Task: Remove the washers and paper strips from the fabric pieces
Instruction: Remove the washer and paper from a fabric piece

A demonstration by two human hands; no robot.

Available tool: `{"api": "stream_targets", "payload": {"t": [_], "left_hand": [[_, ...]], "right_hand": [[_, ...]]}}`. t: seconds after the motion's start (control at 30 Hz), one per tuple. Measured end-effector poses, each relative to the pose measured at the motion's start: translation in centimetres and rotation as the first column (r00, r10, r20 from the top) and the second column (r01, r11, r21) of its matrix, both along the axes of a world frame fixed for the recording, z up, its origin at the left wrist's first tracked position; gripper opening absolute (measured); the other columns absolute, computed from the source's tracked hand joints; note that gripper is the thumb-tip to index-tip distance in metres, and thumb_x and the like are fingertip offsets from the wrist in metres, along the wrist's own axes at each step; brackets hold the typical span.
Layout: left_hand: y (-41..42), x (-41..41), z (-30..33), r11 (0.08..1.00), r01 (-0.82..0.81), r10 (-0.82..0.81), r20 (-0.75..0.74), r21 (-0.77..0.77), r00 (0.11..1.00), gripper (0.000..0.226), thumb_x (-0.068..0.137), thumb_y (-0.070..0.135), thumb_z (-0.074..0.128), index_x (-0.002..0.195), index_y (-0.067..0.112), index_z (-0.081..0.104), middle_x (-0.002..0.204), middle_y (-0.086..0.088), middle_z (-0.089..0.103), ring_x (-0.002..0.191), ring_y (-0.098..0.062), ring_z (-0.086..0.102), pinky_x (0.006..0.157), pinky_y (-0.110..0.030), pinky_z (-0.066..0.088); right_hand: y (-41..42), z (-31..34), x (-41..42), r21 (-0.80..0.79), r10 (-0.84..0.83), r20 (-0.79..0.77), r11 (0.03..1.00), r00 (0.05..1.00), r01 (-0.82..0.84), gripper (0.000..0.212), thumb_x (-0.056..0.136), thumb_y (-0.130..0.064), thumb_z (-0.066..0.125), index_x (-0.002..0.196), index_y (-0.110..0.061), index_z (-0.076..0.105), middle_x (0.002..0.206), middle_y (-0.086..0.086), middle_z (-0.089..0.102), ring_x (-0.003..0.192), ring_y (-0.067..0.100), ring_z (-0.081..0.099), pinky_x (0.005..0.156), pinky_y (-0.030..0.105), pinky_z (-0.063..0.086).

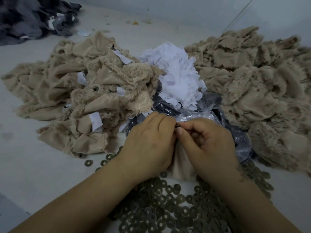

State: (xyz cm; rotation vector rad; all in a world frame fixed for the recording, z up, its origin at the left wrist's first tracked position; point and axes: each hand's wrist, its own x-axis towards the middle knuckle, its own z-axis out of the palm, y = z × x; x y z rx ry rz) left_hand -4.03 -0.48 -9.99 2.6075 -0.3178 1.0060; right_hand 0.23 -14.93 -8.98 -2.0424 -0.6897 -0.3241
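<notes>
Your left hand [148,142] and right hand [207,143] meet fingertip to fingertip over one beige fabric piece [179,167], both pinching a small dark item at its top edge; what it is cannot be told. Loose washers [168,204] lie heaped just below your wrists. Fabric with paper strips [96,121] still attached: pile to the left; white paper heap [178,78] at centre; further beige pile [255,84] to the right.

Pale grey-white work surface [33,165] spreads wide under dim, flat light; a heap of dark grey cloth [30,19] sits far left, small yellowish scraps [134,22] beyond.
</notes>
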Motion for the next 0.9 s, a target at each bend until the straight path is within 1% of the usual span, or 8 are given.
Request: {"api": "stream_targets", "payload": {"t": [0.07,0.13,0.37,0.57,0.63,0.73,0.8,0.9], "left_hand": [[0.0,0.0,0.1,1.0,-0.016,0.016,-0.012,0.016,1.0,0.019,0.088,0.012,0.047,0.08,0.0,0.061,0.076,-0.011,0.057,0.069,-0.029,0.053,0.05,-0.043,0.044],[0.0,0.0,0.1,1.0,-0.015,0.016,-0.023,0.027,1.0,0.017,0.087,0.01,0.048,0.081,0.0,0.06,0.076,-0.012,0.056,0.069,-0.03,0.053,0.051,-0.043,0.044],[-0.3,0.1,-0.7,0.999,0.01,-0.01,0.017,0.035,1.0,0.016,0.085,0.0,0.047,0.078,-0.003,0.062,0.073,-0.015,0.056,0.066,-0.032,0.052,0.053,-0.046,0.047],[-0.3,0.3,-1.2,0.998,0.016,-0.02,0.078,0.055,0.997,0.018,0.081,-0.006,0.048,0.069,-0.001,0.059,0.067,-0.014,0.053,0.061,-0.03,0.05,0.049,-0.045,0.044],[-0.3,0.3,-1.1,0.999,0.021,-0.025,0.09,0.039,0.996,0.019,0.082,-0.006,0.048,0.069,-0.002,0.06,0.066,-0.014,0.053,0.06,-0.03,0.049,0.049,-0.045,0.044],[0.2,0.4,-0.9,0.998,0.053,-0.055,0.074,0.021,0.996,0.017,0.085,-0.003,0.051,0.071,-0.002,0.06,0.069,-0.014,0.054,0.063,-0.03,0.05,0.054,-0.045,0.044],[0.7,0.6,-0.3,0.997,0.043,-0.042,0.014,-0.065,0.999,0.022,0.091,0.01,0.049,0.078,-0.001,0.062,0.074,-0.012,0.058,0.069,-0.029,0.054,0.061,-0.041,0.045],[1.3,1.0,1.0,0.959,0.006,-0.012,-0.019,-0.282,1.0,0.021,0.092,0.019,0.052,0.086,0.001,0.063,0.076,-0.005,0.06,0.07,-0.013,0.051,0.063,-0.031,0.042]], "right_hand": [[-0.3,0.1,0.4,-0.118,0.034,0.125,0.993,0.992,-0.019,0.024,0.09,-0.032,0.059,0.092,-0.016,0.077,0.078,-0.005,0.068,0.074,0.005,0.057,0.07,0.01,0.042],[-0.4,0.2,0.5,-0.186,0.083,0.155,0.981,0.984,-0.053,0.032,0.092,-0.034,0.052,0.095,-0.014,0.077,0.082,-0.003,0.07,0.077,0.005,0.058,0.072,0.012,0.041],[-0.3,0.1,0.5,-0.17,0.099,0.22,0.983,0.97,-0.062,0.028,0.091,-0.027,0.055,0.091,-0.011,0.079,0.078,-0.004,0.074,0.074,0.008,0.061,0.073,0.01,0.041],[-0.6,-0.4,0.7,-0.233,0.085,0.25,0.972,0.965,-0.025,0.035,0.092,-0.031,0.052,0.083,-0.011,0.079,0.068,0.001,0.07,0.064,0.017,0.063,0.064,0.031,0.047],[-0.6,-0.4,0.6,-0.233,0.077,0.249,0.972,0.965,-0.017,0.035,0.092,-0.033,0.052,0.084,-0.012,0.08,0.07,0.001,0.071,0.065,0.016,0.063,0.064,0.03,0.048],[-0.3,-0.4,0.5,-0.104,0.057,0.214,0.994,0.975,-0.036,0.029,0.091,-0.031,0.056,0.092,-0.013,0.079,0.079,-0.004,0.073,0.072,0.008,0.064,0.071,0.018,0.049],[-0.2,-0.3,0.4,-0.012,0.067,0.131,0.998,0.989,-0.066,0.028,0.089,-0.034,0.059,0.102,-0.017,0.077,0.09,-0.008,0.072,0.082,0.003,0.064,0.077,0.016,0.049],[0.0,-0.4,0.2,-0.131,0.088,0.009,0.988,0.996,-0.086,0.047,0.081,-0.041,0.069,0.124,-0.022,0.066,0.114,-0.011,0.063,0.106,0.001,0.056,0.092,0.008,0.04]]}}
